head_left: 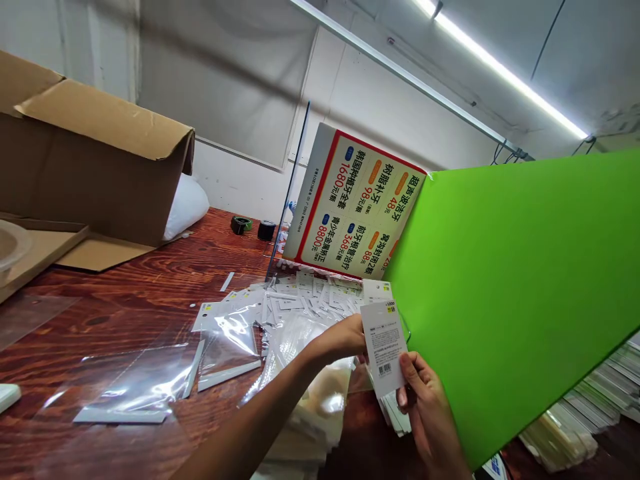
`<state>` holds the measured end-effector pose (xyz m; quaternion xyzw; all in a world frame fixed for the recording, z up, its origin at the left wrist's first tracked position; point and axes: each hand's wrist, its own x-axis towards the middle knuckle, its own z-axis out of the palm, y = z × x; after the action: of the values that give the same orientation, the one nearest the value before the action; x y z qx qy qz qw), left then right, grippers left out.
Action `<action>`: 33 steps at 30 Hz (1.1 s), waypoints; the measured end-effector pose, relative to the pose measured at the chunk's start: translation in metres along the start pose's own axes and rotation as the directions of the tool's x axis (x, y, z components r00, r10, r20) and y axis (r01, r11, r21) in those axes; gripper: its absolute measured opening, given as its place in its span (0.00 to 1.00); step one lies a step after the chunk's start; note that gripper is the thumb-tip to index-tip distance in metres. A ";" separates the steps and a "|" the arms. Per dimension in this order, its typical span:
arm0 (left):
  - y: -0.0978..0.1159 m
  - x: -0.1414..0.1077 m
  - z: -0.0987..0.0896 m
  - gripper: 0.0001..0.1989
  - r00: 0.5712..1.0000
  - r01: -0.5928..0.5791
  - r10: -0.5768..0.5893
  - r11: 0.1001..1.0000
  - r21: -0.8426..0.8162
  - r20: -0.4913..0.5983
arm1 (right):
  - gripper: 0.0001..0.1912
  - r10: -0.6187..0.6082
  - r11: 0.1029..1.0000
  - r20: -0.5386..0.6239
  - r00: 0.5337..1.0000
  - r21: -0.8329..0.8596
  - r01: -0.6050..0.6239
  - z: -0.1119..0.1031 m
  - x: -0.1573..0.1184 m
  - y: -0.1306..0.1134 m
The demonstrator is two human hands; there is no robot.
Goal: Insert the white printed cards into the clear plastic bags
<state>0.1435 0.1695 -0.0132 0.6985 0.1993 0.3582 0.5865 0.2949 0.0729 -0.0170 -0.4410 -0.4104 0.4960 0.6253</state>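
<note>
One barcoded white card (384, 343) hangs above the wood-grain table (160, 293), well in from its far edge, right hand (427, 407) pinching its lower side, likely keeping the print clear, left hand (346, 338) behind it, grip I can't tell.
</note>
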 end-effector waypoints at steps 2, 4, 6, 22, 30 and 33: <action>0.003 0.000 -0.005 0.09 0.999 0.040 -0.039 0.999 0.027 -0.034 | 0.24 0.024 0.998 0.004 1.000 0.051 -0.024 0.006 0.006 -0.003; 0.008 -0.002 -0.012 0.09 0.995 0.077 -0.071 0.993 0.090 -0.065 | 0.22 0.080 0.990 0.010 0.997 0.112 -0.080 0.013 0.014 -0.003; 0.014 -0.006 -0.021 0.09 0.992 0.077 -0.061 0.986 0.149 -0.106 | 0.20 0.124 0.979 0.021 0.992 0.159 -0.126 0.021 0.024 -0.002; 0.038 -0.027 -0.052 0.06 0.999 0.028 -0.007 0.877 0.480 -0.047 | 0.22 0.119 0.972 0.010 0.993 0.205 -0.118 0.030 0.049 0.022; 0.017 -0.040 -0.055 0.29 0.907 0.406 -0.120 0.510 0.758 -0.405 | 0.18 -0.004 0.988 -0.242 0.970 0.151 0.041 0.037 0.111 0.020; 0.007 -0.037 -0.066 0.30 0.908 0.391 -0.134 0.611 0.689 -0.398 | 0.19 -0.077 0.984 -0.238 0.968 0.137 0.112 0.048 0.112 0.008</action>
<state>0.0695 0.1862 -0.0131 0.7760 0.5197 0.2549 0.2504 0.2667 0.1911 -0.0031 -0.4278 -0.3169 0.4401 0.7231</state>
